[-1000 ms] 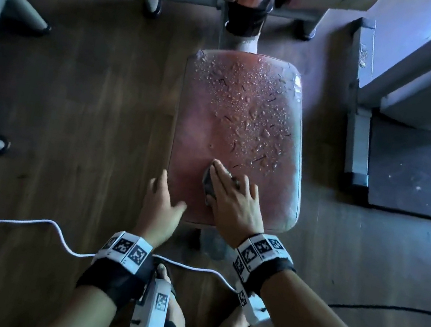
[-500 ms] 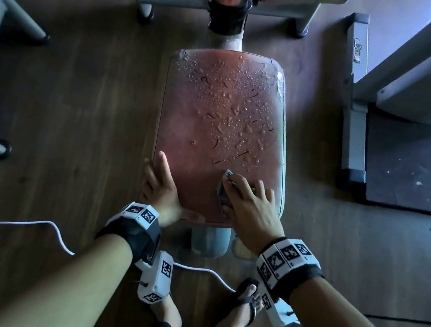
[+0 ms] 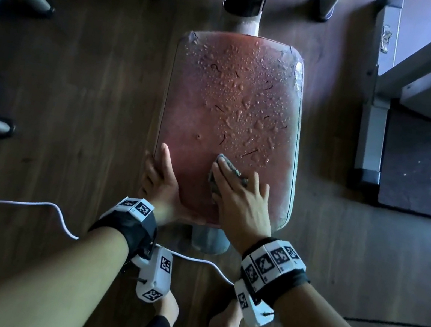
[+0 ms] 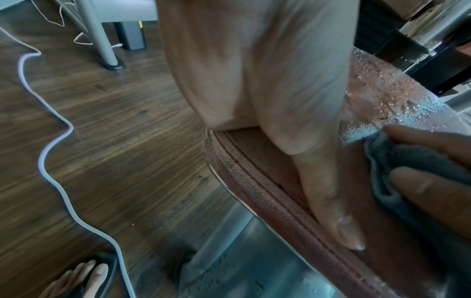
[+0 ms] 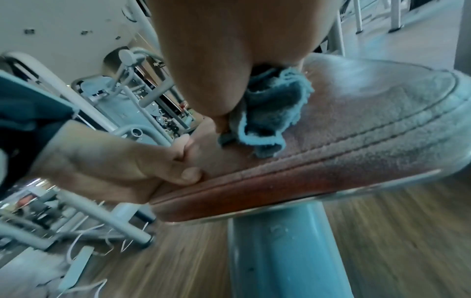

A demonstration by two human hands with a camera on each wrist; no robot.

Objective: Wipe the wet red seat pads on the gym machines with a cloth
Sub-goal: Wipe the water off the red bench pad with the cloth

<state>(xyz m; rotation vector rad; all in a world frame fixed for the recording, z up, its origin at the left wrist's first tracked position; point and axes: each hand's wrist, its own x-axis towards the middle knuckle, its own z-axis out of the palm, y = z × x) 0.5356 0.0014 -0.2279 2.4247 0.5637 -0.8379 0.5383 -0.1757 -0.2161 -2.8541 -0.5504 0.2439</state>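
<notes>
Right hand (image 3: 242, 199) presses bunched cloth (image 3: 227, 165) flat on red seat pad's (image 3: 215, 123) near end — fingers splayed for pressure. Left hand (image 3: 161, 179) clamps near-left edge, likely steadying. Droplets (image 3: 242, 101) beyond remain unwiped.

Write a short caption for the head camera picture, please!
Right hand presses a grey cloth on the wet red seat pad; left hand grips its edge.

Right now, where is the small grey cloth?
In the head view, the small grey cloth lies under the right hand on the red seat pad's near end, below the droplets.
</notes>
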